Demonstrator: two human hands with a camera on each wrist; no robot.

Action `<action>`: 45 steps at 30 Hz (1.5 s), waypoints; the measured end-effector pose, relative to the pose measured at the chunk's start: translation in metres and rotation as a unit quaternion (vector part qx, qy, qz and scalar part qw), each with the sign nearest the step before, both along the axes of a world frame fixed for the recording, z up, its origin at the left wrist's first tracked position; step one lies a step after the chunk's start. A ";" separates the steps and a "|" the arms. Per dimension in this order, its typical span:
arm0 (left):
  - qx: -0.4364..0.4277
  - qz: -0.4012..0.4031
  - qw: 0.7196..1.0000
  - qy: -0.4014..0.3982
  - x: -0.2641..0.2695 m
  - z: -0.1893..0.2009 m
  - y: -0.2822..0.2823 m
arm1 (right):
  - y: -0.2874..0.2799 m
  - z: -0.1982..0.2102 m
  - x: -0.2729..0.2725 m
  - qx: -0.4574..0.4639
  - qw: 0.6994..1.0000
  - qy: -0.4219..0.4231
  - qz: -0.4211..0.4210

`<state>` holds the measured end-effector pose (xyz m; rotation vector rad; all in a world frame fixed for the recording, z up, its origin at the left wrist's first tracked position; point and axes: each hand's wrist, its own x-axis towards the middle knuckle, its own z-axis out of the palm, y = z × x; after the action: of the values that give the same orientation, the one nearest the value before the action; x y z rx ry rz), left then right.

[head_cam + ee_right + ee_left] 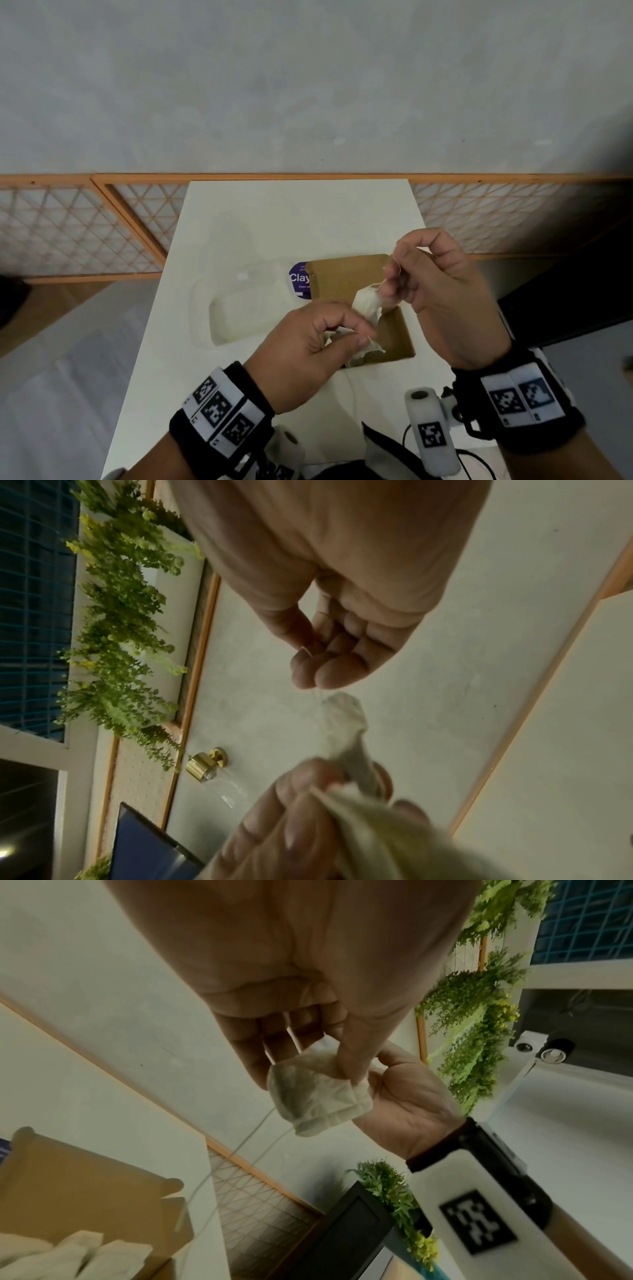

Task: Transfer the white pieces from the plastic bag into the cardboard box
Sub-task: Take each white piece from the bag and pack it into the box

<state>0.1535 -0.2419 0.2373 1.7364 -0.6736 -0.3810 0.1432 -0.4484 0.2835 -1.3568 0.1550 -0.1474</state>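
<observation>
Above the open cardboard box (397,337), my left hand (356,334) pinches a white pouch-like piece (368,301) between thumb and fingers. In the left wrist view the crumpled white piece (315,1093) sits under my left hand's thumb (352,1058). My right hand (394,284) pinches the thin string (394,267) at the piece's top end, its fingers (318,666) curled just above the piece (346,721). More white pieces (85,1256) lie inside the box (85,1177). The clear plastic bag (236,301) lies flat on the table, left of the box.
The white table (298,212) is narrow, with drops on both sides. A purple round label (299,281) shows at the box's left edge. An orange lattice fence (68,233) runs behind the table. White marked gear and cables (431,435) sit at the near edge.
</observation>
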 end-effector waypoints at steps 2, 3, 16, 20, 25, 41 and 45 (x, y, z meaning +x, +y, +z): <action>0.016 -0.001 1.000 0.002 -0.001 -0.003 0.002 | -0.007 -0.005 0.004 0.001 1.000 0.003 -0.019; 0.021 -0.004 1.000 0.006 -0.002 -0.005 0.003 | -0.011 -0.009 0.006 -0.002 1.000 0.009 -0.028; 0.007 -0.013 0.999 0.044 -0.005 -0.006 0.005 | -0.019 -0.028 -0.018 -0.221 0.967 0.097 0.085; 0.008 -0.021 0.999 0.050 -0.002 -0.007 0.002 | -0.014 -0.029 -0.020 -0.225 0.961 0.091 0.132; -0.002 0.025 0.999 0.028 0.000 -0.011 -0.003 | -0.018 -0.036 -0.018 -0.248 0.961 0.059 0.110; -0.108 0.159 0.976 0.105 0.006 -0.021 -0.024 | -0.013 -0.036 -0.025 -0.252 0.953 0.062 0.158; -0.115 0.171 0.968 0.145 0.009 -0.023 -0.026 | -0.007 -0.048 -0.028 -0.160 0.963 0.056 0.209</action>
<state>0.1624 -0.2682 0.2140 1.5001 -0.1910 -0.2940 0.1150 -0.4552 0.2358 -1.6910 -0.0680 0.2709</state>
